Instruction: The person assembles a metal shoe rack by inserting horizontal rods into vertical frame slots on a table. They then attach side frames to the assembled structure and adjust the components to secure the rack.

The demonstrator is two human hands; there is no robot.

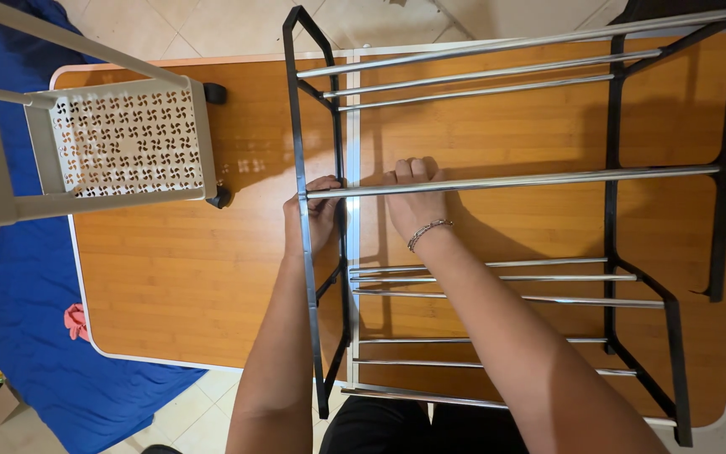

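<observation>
1. Pale floor tiles and a blue mat (35, 336) at 8 o'clock surround an orange wood-grain counter (178, 277) with a white rim.
2. A rack of black metal side frames joined by chrome rods (497, 277) is seen lying on the counter, filling it from the middle out to 3 o'clock.
3. The left hand (317, 220) is closed around the black metal side frame (302, 252) where a long chrome rod (531, 180) meets it.
4. The right hand (413, 197) is curled over that rod just beside the joint, its fingers wrapped on top.
5. The rod's long axis runs from 9 to 3 o'clock; its left end points into the frame at 9 o'clock, while the frame itself runs from 12 to 6.
6. The seating would probably be done best with the rod kept level and square to the frame, the frame braced firmly, and pressure applied straight along the rod.
7. A cream perforated plastic trolley (119, 139) on black castors is seen at 10 o'clock, well apart from both hands.
</observation>
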